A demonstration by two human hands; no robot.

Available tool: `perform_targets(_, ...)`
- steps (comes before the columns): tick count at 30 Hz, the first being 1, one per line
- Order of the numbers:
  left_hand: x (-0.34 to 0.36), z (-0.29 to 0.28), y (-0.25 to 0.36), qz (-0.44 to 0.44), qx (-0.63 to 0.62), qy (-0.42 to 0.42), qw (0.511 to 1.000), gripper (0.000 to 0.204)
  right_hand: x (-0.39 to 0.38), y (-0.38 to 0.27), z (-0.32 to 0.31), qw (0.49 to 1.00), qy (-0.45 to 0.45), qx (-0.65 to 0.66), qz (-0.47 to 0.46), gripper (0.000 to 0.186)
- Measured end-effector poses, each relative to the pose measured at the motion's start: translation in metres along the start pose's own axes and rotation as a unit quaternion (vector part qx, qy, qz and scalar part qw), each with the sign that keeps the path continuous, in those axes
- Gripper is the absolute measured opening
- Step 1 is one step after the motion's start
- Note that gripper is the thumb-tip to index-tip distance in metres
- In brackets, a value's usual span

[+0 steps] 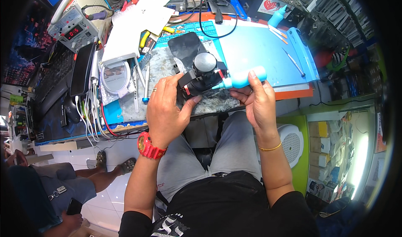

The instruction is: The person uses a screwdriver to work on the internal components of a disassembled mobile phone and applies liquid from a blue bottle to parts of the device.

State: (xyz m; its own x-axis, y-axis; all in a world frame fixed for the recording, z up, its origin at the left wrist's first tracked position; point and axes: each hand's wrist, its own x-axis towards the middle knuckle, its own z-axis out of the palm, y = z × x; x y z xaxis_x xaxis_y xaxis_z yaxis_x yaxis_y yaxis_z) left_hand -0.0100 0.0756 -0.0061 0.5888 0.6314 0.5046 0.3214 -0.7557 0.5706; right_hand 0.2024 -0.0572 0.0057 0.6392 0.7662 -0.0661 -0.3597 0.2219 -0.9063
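My right hand point(260, 105) grips a light-blue squeeze bottle point(248, 76) lying on its side, thumb on top and fingers beneath. Its narrow nozzle points left, at the lower part of a black clamp-like fixture point(190, 75) with red bits. On top of that fixture is a round silver knob point(205, 62). My left hand point(165, 107) wraps round the fixture's left and near side; whatever its jaws hold is hidden. Just behind stands or lies a dark smartphone-like slab point(186, 46), on a grey stained work surface point(159, 71).
A blue mat point(251, 44) spreads to the right, bearing a pen-like tool point(293, 62). Another blue bottle point(277, 16) is at the back. Left are a power supply point(74, 31), white cables point(90, 115) and a wrapped packet point(115, 77). A person point(63, 186) holding a phone is at lower left.
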Motion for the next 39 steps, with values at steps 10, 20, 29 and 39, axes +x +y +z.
perform_targets(10,0.0001,0.0012,-0.0007,0.002,-0.001,0.002,1.0,0.062,-0.0033,-0.0005,0.0072,0.997,0.007,-0.057,-0.047,0.03)
perform_targets(20,-0.0003,0.0004,-0.0004,0.0,0.002,-0.002,1.0,0.062,-0.003,-0.0001,0.0059,0.999,0.013,-0.014,-0.04,0.029)
perform_targets(29,-0.0004,-0.0007,0.0009,-0.007,0.001,-0.01,1.0,0.063,-0.0012,-0.0003,0.0065,0.999,0.024,-0.034,-0.03,0.03)
perform_targets(39,0.0002,-0.0004,0.0019,-0.01,-0.003,0.003,1.0,0.063,-0.0012,0.0001,0.0064,0.999,0.012,-0.026,-0.039,0.028)
